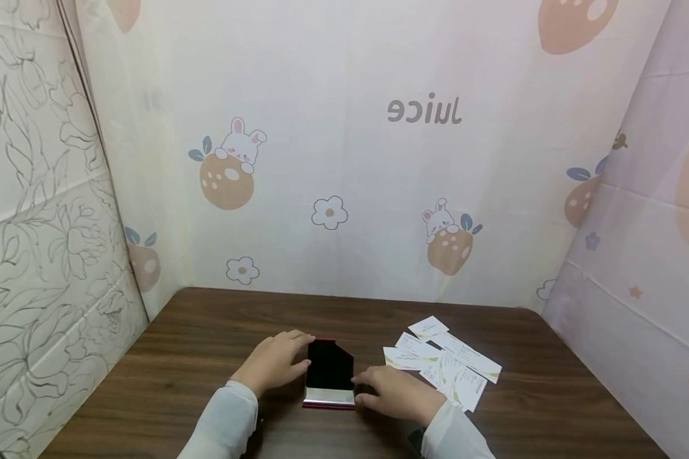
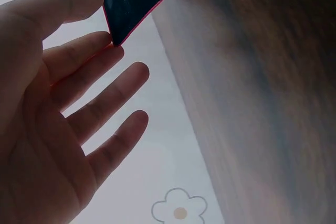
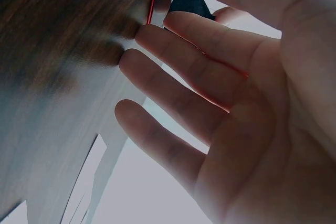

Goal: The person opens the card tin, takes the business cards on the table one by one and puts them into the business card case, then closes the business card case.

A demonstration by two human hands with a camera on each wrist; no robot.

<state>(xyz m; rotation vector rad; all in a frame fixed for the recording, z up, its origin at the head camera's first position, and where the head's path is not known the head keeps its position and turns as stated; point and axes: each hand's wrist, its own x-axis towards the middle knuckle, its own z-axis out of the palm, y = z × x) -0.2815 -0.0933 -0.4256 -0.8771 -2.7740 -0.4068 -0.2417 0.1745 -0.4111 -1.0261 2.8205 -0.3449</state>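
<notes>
A flat black case with thin red edges (image 1: 329, 364) lies on the table between the two hands. Along its near end runs a shiny silver strip (image 1: 330, 396). My left hand (image 1: 274, 362) is at the left side of the case, its fingertips at the far left corner and the thumb lower along the same edge. In the left wrist view the other fingers (image 2: 113, 100) are spread and extended. On the opposite side my right hand (image 1: 399, 392) has its thumb and fingertips at the lower right edge. The right wrist view shows its fingers (image 3: 168, 98) nearly straight.
Several white printed cards (image 1: 462, 354) lie overlapping to the right, beyond the right hand. The brown wood-grain table (image 1: 207, 319) ends at a patterned curtain (image 1: 344, 159) at the back, with more hanging fabric on both sides.
</notes>
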